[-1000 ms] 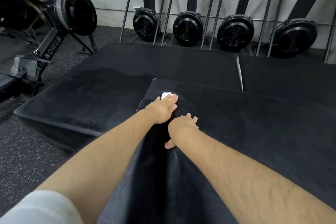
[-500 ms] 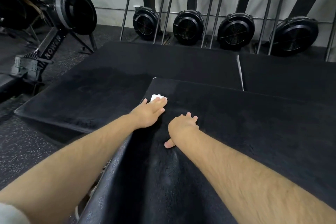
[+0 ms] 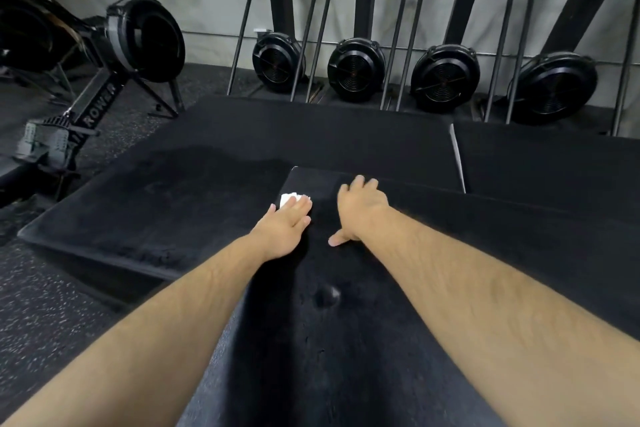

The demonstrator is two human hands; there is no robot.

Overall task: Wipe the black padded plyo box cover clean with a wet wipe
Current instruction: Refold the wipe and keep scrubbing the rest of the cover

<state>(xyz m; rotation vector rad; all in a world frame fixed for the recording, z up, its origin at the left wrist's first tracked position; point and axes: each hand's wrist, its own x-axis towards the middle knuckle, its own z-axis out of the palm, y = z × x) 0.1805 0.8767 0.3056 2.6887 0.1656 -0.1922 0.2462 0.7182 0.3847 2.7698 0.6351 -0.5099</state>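
Pressing the wipe (image 3: 290,198) flat under straight fingers, the left hand (image 3: 286,224) is working on the cover (image 3: 329,357) at the frame's centre. The right hand (image 3: 362,208) is resting beside it, fingers spread, holding nothing. Wiping seems underway; next it is needing strokes toward the lower frame.

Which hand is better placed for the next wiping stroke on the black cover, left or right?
Left, probably. The left hand presses flat on the wet wipe near the cover corner; the right hand rests bare on it, holding nothing.
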